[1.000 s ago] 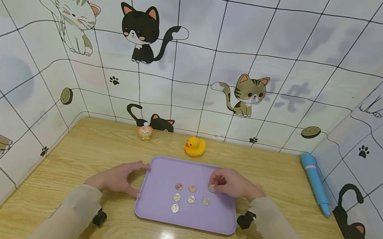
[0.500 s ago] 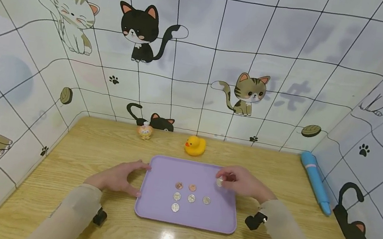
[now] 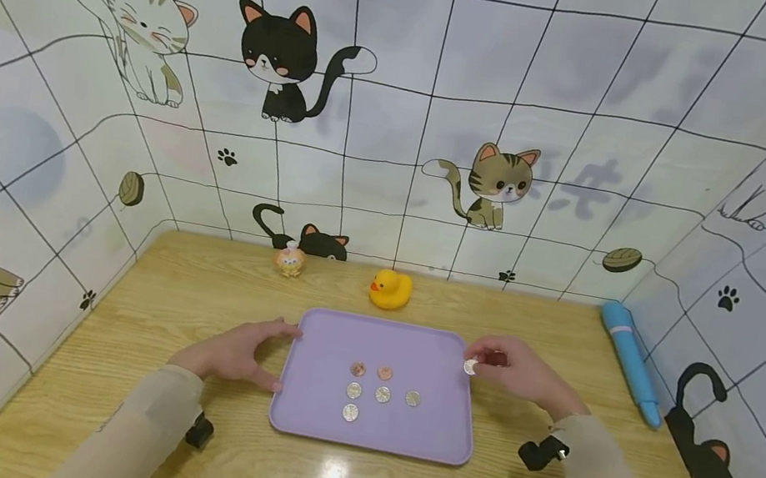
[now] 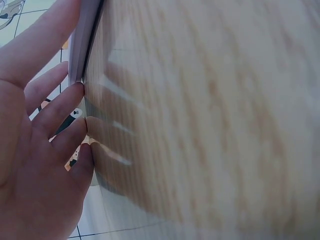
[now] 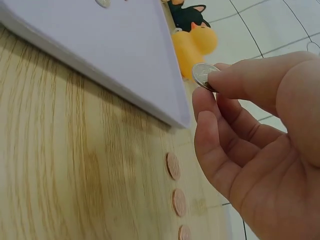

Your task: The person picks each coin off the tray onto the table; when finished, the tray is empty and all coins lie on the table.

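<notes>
My right hand (image 3: pixel 516 371) pinches a silver coin (image 5: pixel 202 75) between thumb and fingers, above the right edge of the purple tray (image 3: pixel 358 434). On the tray lie two copper coins (image 3: pixel 384 373), a row of three silver coins (image 3: pixel 382 394) in front of them, and a single silver coin (image 3: pixel 350 413) nearest me. My left hand (image 3: pixel 235 351) rests at the tray's left edge, thumb and fingers spread, tips touching the rim. In the right wrist view, three copper coins (image 5: pixel 179 202) show on the table beside the tray; my right hand hides them in the head view.
Behind the tray sit a yellow rubber duck (image 3: pixel 390 289) and a small orange figurine (image 3: pixel 290 260). A blue stick-shaped object (image 3: pixel 631 363) lies at the table's right edge. Walls with a cat pattern enclose the wooden table (image 3: pixel 194 275) at the back and sides.
My right hand has moved right and slightly away from me, carrying the silver coin from above the tray to its right edge. My left hand has stayed in place.
</notes>
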Demonstrator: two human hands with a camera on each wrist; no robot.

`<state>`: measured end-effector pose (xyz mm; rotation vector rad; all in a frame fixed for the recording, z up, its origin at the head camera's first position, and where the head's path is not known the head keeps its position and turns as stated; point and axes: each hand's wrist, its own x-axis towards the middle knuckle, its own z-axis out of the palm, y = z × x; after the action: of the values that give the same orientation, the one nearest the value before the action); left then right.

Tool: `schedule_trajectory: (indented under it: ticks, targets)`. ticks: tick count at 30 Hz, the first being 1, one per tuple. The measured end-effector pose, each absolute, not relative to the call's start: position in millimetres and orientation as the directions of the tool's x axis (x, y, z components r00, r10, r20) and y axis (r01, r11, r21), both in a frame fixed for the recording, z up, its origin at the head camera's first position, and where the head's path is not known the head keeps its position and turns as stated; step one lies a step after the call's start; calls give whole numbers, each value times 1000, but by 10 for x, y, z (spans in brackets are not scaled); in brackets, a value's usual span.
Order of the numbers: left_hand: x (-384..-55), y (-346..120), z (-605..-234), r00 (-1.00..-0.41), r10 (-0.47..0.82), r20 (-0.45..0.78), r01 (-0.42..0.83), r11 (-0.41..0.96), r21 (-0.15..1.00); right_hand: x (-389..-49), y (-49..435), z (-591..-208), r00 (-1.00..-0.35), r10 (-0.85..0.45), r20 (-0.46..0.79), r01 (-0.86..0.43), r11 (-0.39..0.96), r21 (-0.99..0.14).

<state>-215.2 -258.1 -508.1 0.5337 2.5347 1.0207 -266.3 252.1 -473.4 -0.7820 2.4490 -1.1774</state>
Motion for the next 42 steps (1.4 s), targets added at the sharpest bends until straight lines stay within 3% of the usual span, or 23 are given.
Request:
schedule_trajectory:
  ticks: [10,22,42]
  targets:
    - [-2141,-2582,-5074,-868,455,-200,186,671,717,-2562,2731,-4842,-830,-556,-43,-333,556,-761]
    - [-2129,-2575,-5049,-867,457,-196,181,657,731,-2508,2708,-4955,-871,-491,-26,-379,703,-602]
    - [-2139,-2558,-5057,-864,474,-173,219,662,717,-2481,2662,-5028,-887,-461,12,-398,752,-525]
